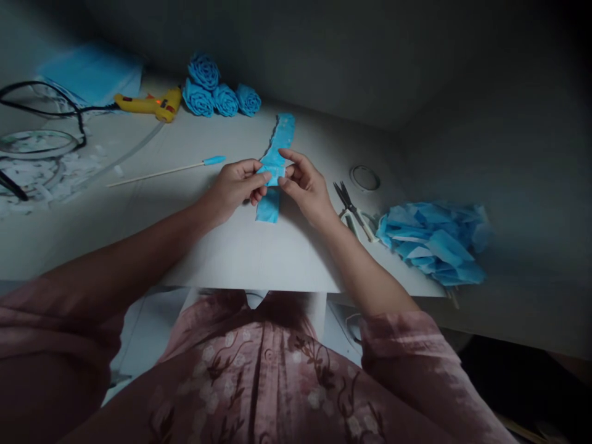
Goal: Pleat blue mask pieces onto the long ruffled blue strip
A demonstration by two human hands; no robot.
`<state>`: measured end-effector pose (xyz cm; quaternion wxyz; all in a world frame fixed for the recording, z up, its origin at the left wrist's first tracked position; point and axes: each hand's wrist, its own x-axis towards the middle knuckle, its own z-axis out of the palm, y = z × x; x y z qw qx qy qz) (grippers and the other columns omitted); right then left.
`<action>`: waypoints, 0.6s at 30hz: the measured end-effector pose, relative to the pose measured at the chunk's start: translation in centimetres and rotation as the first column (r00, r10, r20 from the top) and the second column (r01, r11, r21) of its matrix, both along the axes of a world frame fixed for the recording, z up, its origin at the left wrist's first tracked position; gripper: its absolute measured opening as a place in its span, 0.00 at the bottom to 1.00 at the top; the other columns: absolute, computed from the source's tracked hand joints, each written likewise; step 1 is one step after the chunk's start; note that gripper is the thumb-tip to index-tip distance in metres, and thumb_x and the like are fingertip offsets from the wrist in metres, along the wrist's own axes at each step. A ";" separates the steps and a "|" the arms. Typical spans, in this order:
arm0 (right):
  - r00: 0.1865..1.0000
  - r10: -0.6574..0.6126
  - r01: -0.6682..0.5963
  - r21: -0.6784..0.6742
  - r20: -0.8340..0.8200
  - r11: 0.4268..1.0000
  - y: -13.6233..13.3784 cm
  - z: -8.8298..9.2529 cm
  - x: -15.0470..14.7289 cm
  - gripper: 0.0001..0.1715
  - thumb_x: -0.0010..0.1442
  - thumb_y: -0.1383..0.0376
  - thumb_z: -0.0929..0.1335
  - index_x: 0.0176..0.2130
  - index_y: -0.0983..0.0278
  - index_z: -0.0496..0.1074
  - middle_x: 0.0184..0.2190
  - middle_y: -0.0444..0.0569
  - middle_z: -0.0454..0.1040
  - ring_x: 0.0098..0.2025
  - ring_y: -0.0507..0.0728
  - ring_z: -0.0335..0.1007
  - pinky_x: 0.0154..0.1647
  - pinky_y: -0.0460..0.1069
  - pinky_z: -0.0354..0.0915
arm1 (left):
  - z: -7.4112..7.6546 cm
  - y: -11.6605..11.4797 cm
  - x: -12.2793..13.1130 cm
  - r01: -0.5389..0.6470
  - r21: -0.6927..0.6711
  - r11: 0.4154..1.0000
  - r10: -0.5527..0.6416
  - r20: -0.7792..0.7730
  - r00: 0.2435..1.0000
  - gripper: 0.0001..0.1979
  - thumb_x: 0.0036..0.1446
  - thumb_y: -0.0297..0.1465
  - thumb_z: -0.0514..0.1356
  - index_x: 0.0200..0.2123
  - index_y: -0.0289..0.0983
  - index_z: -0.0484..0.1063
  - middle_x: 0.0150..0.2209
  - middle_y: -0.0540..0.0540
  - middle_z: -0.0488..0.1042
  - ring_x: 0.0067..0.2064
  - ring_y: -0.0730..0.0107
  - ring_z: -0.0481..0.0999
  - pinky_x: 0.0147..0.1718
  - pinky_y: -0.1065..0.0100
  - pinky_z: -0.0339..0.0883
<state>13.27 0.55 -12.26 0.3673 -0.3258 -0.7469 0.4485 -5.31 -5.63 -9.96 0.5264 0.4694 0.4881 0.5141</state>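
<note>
My left hand (238, 185) is closed, pinching the left side of a small blue piece (276, 175) of thin fabric or paper between thumb and fingers. On its right edge the thumb and fingers of my right hand (308, 188) grip the same piece, with the index finger raised. Beneath and beyond the hands, a blue strip (285, 128) with a wavy left edge lies on the table. Another blue length (267, 209) shows below the fingers; whether it joins the strip is hidden. Left of my left hand lies a thin stick (157, 175) with a blue tip (214, 160).
Several rolled blue roses (200, 97) sit at the back beside a yellow glue gun (161, 106) with a black cord. Blue sheets (90, 74) and white scraps (34, 179) are at left. On the right are scissors (356, 213), a tape ring (365, 178) and a blue pile (435, 240).
</note>
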 end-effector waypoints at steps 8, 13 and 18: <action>0.993 0.050 -0.055 -0.045 -0.110 0.997 0.6 -0.6 0.2 0.34 0.71 0.42 0.69 0.66 0.56 0.71 0.40 0.48 0.77 0.44 0.59 0.77 0.57 0.60 0.78 | 0.1 0.0 0.1 -0.028 -0.009 1.000 0.028 -0.021 0.999 0.10 0.63 0.27 0.67 0.31 0.38 0.70 0.22 0.54 0.72 0.21 0.79 0.68 0.20 0.75 0.61; 0.996 0.030 -0.033 -0.031 -0.082 0.999 0.6 -0.2 0.3 0.38 0.68 0.38 0.69 0.65 0.57 0.71 0.42 0.48 0.76 0.47 0.59 0.76 0.57 0.59 0.76 | -0.2 0.0 0.1 -0.044 0.000 0.999 0.044 -0.034 0.998 0.11 0.63 0.28 0.67 0.30 0.38 0.68 0.22 0.54 0.72 0.20 0.79 0.67 0.20 0.75 0.60; 0.999 0.041 -0.042 -0.013 -0.036 0.999 0.8 -0.3 0.2 0.41 0.63 0.34 0.72 0.63 0.55 0.72 0.39 0.46 0.74 0.43 0.59 0.74 0.53 0.58 0.76 | -0.3 -0.1 0.2 -0.050 -0.003 0.999 0.050 -0.062 0.997 0.10 0.62 0.29 0.69 0.31 0.38 0.71 0.22 0.54 0.72 0.20 0.79 0.66 0.20 0.75 0.60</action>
